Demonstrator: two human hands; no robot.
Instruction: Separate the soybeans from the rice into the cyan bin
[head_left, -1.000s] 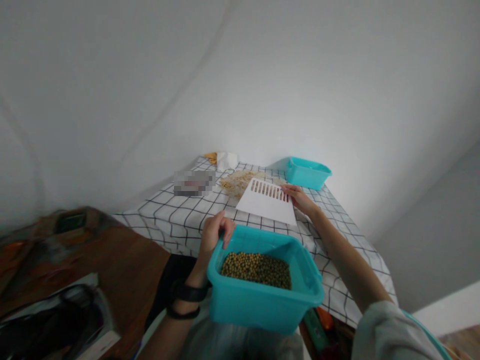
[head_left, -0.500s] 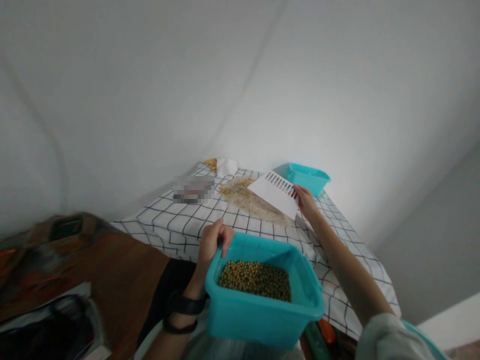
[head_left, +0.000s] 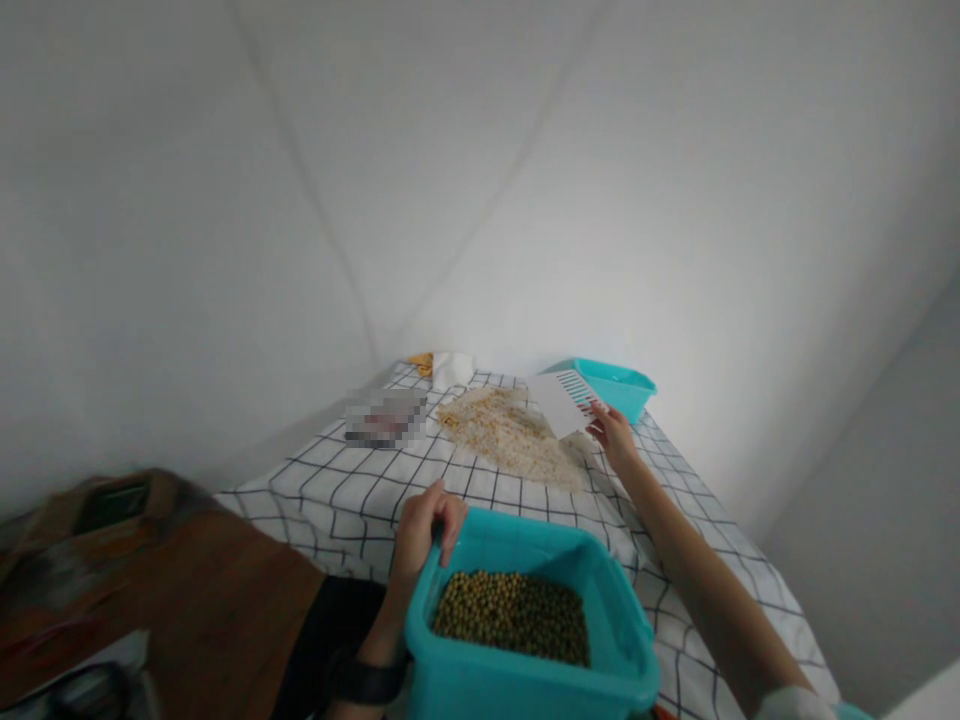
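Note:
My left hand [head_left: 422, 531] grips the near left rim of a teal plastic tub [head_left: 615, 620] that holds greenish-brown beans [head_left: 514, 617]. My right hand [head_left: 612, 432] reaches across the table and pinches the edge of a white slotted plastic board [head_left: 562, 401], lifted and tilted above the cloth. Beside the board lies a spread patch of pale yellow grains [head_left: 510, 438] on the checked tablecloth [head_left: 352, 490].
A second teal tub [head_left: 613, 386] stands at the far right corner by the wall. A white and orange object [head_left: 444, 365] lies at the far edge. A blurred patch [head_left: 385, 417] lies left of the grains. A brown surface [head_left: 187, 590] sits at lower left.
My right hand has lifted the white board off the grains and swung it right toward the far tub, uncovering the pile. The view has tilted so the table sits lower.

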